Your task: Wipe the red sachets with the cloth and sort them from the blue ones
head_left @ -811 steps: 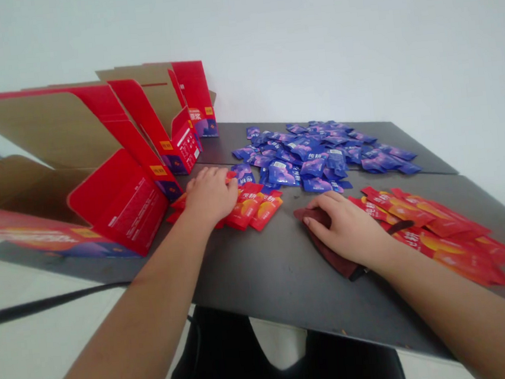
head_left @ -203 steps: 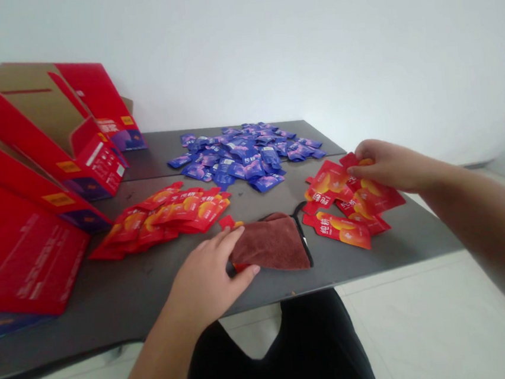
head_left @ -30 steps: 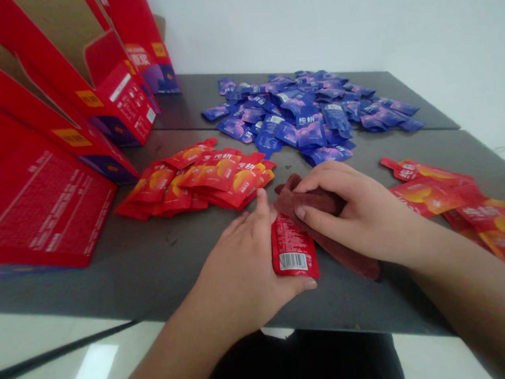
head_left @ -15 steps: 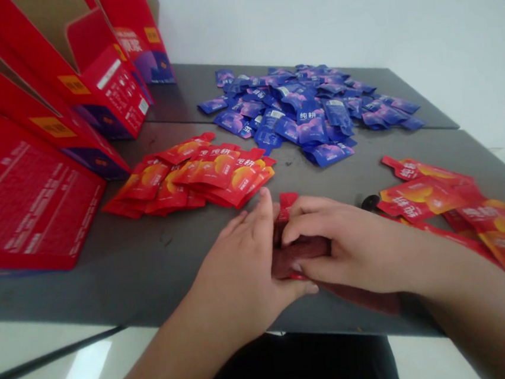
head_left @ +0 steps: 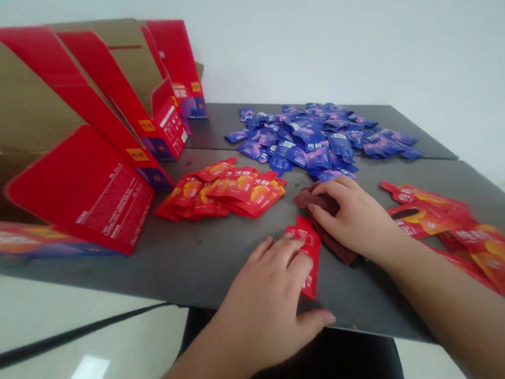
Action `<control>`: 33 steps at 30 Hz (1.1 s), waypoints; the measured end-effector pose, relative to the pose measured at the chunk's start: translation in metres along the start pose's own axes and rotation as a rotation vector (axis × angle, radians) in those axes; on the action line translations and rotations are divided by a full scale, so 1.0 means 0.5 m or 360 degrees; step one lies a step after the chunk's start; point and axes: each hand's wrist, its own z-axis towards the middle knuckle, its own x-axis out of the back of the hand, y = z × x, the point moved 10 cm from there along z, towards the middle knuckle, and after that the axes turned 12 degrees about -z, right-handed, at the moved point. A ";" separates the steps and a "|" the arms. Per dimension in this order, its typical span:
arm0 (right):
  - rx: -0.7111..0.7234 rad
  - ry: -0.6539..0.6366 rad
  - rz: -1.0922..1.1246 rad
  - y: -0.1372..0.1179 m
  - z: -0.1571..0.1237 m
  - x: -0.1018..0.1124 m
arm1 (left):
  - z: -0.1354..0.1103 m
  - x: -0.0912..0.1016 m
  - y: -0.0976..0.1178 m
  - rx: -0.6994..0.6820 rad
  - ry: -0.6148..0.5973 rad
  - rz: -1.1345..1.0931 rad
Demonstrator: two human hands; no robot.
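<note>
A single red spouted pouch point(head_left: 312, 249) lies flat near the table's front edge. My left hand point(head_left: 276, 294) rests over its left side, fingers spread and thumb apart. Just right of that pouch, my right hand point(head_left: 358, 221) grips a brown cloth point(head_left: 341, 249), its folds bunched under the fingers and touching the table. A heap of red-orange pouches point(head_left: 230, 191) lies beyond my left hand. More red-orange pouches point(head_left: 485, 244) lie loosely spread to the right, partly behind my right forearm.
Several tall red boxes point(head_left: 118, 190) with open flaps stand along the left side. A wide pile of blue-purple pouches point(head_left: 314, 136) covers the back of the dark grey table point(head_left: 224, 264). A white wall point(head_left: 309, 35) rises behind it.
My right hand has moved right and away from the left hand, carrying the cloth off the red pouch. That pouch now shows uncovered under my left fingers. The view has tilted up.
</note>
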 end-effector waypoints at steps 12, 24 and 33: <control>-0.0002 -0.0104 0.0081 0.014 -0.004 -0.015 | -0.012 0.152 -0.097 0.0671 0.0428 0.0053; 0.0044 -0.0216 0.0103 0.012 -0.009 -0.019 | 0.015 0.310 -0.322 0.1283 0.0764 0.0403; 0.0117 -0.0269 0.0001 -0.017 -0.019 -0.009 | 0.046 0.312 -0.190 0.0912 0.0870 0.0853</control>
